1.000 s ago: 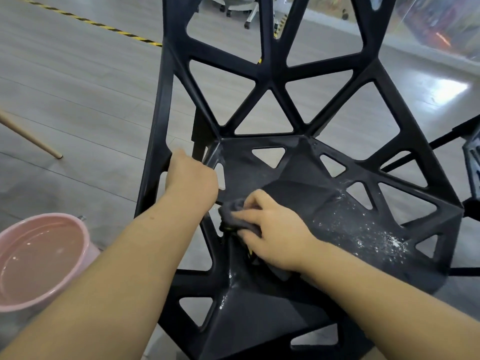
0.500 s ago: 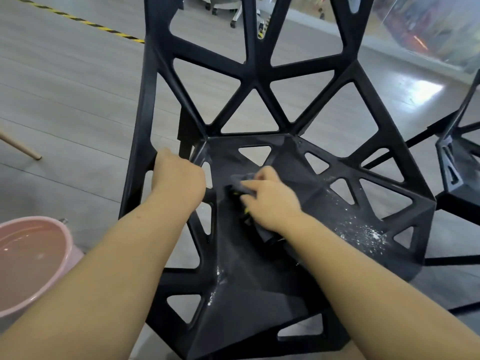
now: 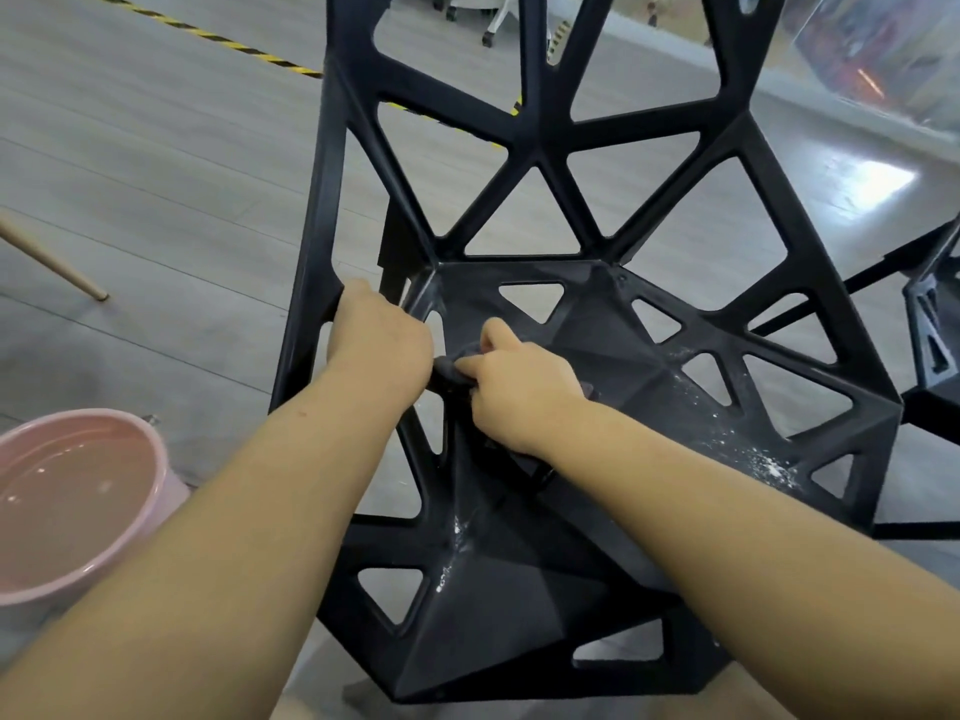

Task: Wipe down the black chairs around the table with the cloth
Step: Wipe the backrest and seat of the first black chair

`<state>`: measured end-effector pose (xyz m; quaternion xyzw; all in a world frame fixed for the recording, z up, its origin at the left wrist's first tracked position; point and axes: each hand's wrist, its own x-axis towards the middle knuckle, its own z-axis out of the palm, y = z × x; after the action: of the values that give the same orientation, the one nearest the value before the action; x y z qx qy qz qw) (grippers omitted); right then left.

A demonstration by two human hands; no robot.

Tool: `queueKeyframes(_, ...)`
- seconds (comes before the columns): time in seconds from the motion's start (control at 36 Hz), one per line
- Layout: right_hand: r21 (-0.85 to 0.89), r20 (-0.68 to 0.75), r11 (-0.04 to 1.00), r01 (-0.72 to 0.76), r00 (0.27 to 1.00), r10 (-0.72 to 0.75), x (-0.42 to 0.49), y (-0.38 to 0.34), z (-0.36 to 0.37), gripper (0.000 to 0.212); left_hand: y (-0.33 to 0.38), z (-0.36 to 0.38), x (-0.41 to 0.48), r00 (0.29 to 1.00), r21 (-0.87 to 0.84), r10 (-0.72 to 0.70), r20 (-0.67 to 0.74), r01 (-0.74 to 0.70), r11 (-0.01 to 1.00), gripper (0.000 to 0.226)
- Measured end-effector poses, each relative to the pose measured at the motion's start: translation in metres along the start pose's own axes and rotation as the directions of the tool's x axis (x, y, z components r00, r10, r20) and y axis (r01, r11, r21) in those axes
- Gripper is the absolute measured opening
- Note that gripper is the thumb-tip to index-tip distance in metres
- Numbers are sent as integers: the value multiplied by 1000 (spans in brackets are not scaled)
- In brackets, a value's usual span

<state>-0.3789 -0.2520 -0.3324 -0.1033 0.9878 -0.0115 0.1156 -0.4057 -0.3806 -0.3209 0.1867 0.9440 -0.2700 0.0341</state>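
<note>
Head view: the chair [image 3: 519, 615] frame is gripped by the left hand [image 3: 382, 337]; the cloth [image 3: 448, 374] is clutched by the right hand [image 3: 522, 389] at the seat's 9 o'clock edge.

It looks like an office or open workspace: a grey plank floor [image 3: 156, 163] marked with yellow-black hazard tape [image 3: 208, 36], a wheeled office-chair base [image 3: 485, 15] at the back, and a glass partition [image 3: 857, 49].

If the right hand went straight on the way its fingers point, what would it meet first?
Probably the left hand, which grips the chair frame just beyond the cloth that the right hand holds; depth is unclear.
</note>
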Motion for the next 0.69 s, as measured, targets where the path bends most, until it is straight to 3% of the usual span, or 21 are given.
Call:
queueKeyframes(0.17, 48, 161, 994, 102, 981, -108, -14, 11, -10, 28, -1, -3, -1, 1000, -12, 0, 11, 0, 1000, 22)
queueKeyframes(0.25, 92, 141, 993, 78, 986, -90, -19, 13, -7, 32, -1, -3, 0, 1000, -35, -5, 14, 5, 999, 23)
queueKeyframes(0.33, 162, 48, 987, -11, 999, 3, -24, 23, 6, 31, 0, -2, 1, 999, -108, -48, -24, 45, 993, 21)
queueKeyframes(0.39, 181, -25, 973, -140, 989, 147, -27, 45, 13, 34, 0, -1, 0, 995, -187, -76, -68, 62, 980, 9)
queueKeyframes(0.42, 181, -50, 957, -228, 969, 241, -29, 62, 14, 36, 0, 0, -1, 993, -211, -77, -88, 57, 976, 3)
queueKeyframes(0.5, 144, -86, 860, -489, 860, 503, -37, 121, 11, 38, 4, 6, -2, 991, -212, -86, -106, 62, 975, 17)
queueKeyframes(0.56, 138, -94, 802, -581, 798, 595, -44, 149, 8, 37, 8, 10, -1, 989, -219, -77, -123, 49, 975, 22)
queueKeyframes(0.61, 144, -105, 798, -585, 793, 601, -47, 154, 8, 36, 14, 12, 1, 987, -290, -43, -155, -4, 957, 29)
queueKeyframes(0.69, 119, -117, 895, -431, 889, 444, -49, 125, 12, 33, 29, 10, 4, 982, -383, 47, -183, -116, 917, 35)
